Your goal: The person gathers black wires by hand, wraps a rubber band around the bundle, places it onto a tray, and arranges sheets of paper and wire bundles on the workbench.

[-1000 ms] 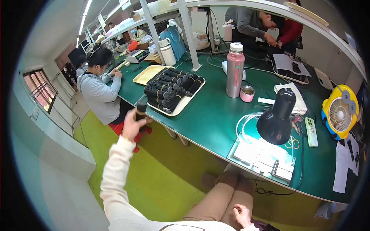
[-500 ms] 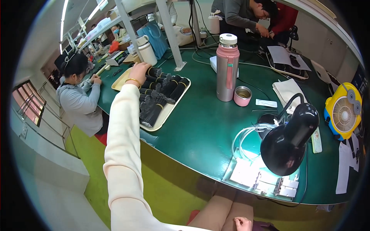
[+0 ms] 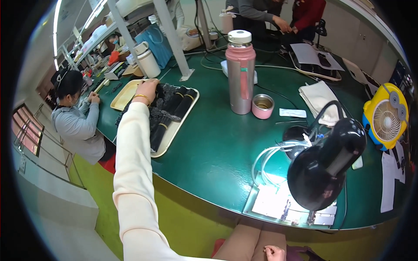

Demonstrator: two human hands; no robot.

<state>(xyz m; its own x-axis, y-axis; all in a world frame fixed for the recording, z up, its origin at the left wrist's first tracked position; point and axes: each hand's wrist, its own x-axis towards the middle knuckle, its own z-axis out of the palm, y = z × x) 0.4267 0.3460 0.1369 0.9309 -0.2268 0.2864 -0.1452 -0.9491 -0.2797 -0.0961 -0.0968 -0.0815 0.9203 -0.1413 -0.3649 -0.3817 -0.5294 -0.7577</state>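
Note:
With my arm stretched out, my left hand (image 3: 146,90) reaches into a cream tray (image 3: 170,140) at the left of the table. Its fingers curl over a bundle of thin black cables (image 3: 166,93) with grey, frayed-looking ends; the fingertips are partly hidden. More black bundles (image 3: 162,130), tied with yellowish bands, lie side by side in the tray, some behind my sleeve. My right hand (image 3: 274,253) rests on my lap at the lower edge, its fingers curled in, and nothing shows in them.
A black desk lamp (image 3: 320,167) lights a metal fixture (image 3: 272,202) with clear tubing at the front right. A steel-and-pink flask (image 3: 240,80) stands beside its pink cup (image 3: 263,107). A white bottle (image 3: 148,61) stands behind the tray; a yellow fan (image 3: 386,117) is at right. A person (image 3: 76,117) sits at left.
The whole view has shifted, so the tray and flask now appear further left. My left hand has moved within the tray, and the bundles near it lie differently. My right hand stays put.

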